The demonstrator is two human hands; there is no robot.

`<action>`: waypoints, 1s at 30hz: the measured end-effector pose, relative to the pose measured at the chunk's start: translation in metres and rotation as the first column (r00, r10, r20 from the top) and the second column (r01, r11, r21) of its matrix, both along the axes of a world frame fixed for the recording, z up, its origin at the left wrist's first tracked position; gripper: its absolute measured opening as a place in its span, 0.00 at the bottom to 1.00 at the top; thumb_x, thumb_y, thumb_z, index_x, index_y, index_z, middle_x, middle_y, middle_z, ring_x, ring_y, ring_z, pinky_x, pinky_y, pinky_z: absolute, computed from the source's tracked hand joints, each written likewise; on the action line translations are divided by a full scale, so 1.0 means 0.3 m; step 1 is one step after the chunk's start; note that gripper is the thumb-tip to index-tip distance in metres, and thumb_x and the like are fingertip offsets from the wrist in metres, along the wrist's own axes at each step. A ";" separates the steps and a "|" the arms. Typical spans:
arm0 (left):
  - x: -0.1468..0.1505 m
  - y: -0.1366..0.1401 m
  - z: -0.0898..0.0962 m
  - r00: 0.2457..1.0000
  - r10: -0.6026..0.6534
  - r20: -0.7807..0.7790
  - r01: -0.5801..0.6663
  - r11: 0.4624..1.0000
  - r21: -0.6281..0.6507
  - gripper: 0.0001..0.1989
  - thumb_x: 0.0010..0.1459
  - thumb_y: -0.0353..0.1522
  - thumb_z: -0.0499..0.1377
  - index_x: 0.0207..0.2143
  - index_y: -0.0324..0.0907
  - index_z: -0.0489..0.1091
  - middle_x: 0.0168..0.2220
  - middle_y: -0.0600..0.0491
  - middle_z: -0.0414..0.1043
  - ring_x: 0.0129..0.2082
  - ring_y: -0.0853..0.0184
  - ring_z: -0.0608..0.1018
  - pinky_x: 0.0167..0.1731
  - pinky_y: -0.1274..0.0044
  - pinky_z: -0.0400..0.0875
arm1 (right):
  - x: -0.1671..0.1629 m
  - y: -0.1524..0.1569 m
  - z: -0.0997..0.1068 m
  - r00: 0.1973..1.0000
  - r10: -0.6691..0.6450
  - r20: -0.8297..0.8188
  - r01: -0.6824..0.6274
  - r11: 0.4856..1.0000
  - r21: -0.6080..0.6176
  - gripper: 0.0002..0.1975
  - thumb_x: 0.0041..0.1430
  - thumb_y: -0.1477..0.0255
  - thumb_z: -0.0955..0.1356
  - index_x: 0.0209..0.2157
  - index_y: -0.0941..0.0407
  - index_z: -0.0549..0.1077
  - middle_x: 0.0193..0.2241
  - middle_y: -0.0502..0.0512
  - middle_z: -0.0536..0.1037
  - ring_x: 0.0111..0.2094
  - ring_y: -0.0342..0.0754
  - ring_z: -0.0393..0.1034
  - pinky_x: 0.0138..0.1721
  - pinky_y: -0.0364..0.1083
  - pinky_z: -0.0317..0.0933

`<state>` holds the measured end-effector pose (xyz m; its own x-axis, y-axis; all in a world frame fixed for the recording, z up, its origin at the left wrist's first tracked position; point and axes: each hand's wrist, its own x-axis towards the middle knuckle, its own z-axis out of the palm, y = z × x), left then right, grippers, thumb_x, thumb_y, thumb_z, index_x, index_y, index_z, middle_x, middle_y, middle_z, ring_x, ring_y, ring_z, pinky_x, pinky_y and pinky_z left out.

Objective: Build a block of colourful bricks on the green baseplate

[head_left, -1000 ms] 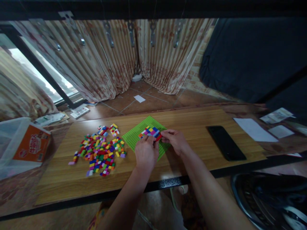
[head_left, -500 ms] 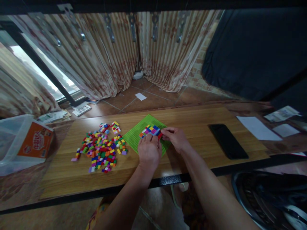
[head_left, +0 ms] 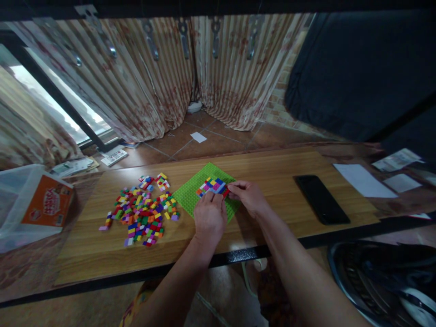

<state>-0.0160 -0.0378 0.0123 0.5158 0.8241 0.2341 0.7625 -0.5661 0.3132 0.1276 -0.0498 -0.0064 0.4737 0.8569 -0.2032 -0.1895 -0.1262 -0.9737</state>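
Note:
A green studded baseplate lies turned cornerwise on the wooden table. On it sits a flat patch of joined toy bricks in blue, yellow, white, orange and magenta. My left hand rests at the near side of this patch, its bent fingers pressed against the bricks and hiding some of them. From the right, my right hand pinches a red brick between thumb and fingertips at the patch's right edge. Whether the red brick is joined to the patch cannot be made out.
A heap of loose bricks spreads over the table left of the baseplate. To the right lies a black phone, with white paper beyond it. A clear plastic tub with an orange label stands at far left.
The view has shifted slightly. Both hands stay at the brick patch in nearly the same pose, and the red brick remains at its right edge.

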 end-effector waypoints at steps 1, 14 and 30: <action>0.000 0.000 -0.001 1.000 0.001 0.000 -0.001 1.000 -0.002 0.10 0.62 0.30 0.51 0.37 0.41 0.73 0.39 0.48 0.73 0.39 0.63 0.75 0.41 0.74 0.69 | -0.001 0.000 -0.001 1.000 -0.005 0.011 0.005 1.000 0.005 0.14 0.38 0.62 0.76 0.25 0.57 0.78 0.21 0.50 0.77 0.23 0.41 0.69 0.31 0.44 0.68; -0.066 0.014 0.040 0.927 0.070 0.369 -0.041 0.996 -0.084 0.13 0.60 0.31 0.55 0.48 0.43 0.68 0.44 0.49 0.73 0.44 0.63 0.75 0.45 0.72 0.72 | -0.001 -0.011 -0.001 0.997 -0.064 0.040 0.064 0.998 0.002 0.19 0.42 0.54 0.73 0.26 0.57 0.76 0.23 0.50 0.77 0.24 0.43 0.70 0.31 0.45 0.68; -0.082 0.086 0.022 0.990 0.124 0.074 -0.112 0.983 -0.146 0.18 0.62 0.31 0.50 0.53 0.36 0.66 0.46 0.44 0.75 0.48 0.58 0.75 0.50 0.67 0.66 | -0.035 -0.041 0.019 0.973 -0.018 0.229 0.036 0.996 -0.075 0.21 0.49 0.52 0.69 0.31 0.56 0.74 0.22 0.51 0.76 0.22 0.44 0.69 0.24 0.43 0.64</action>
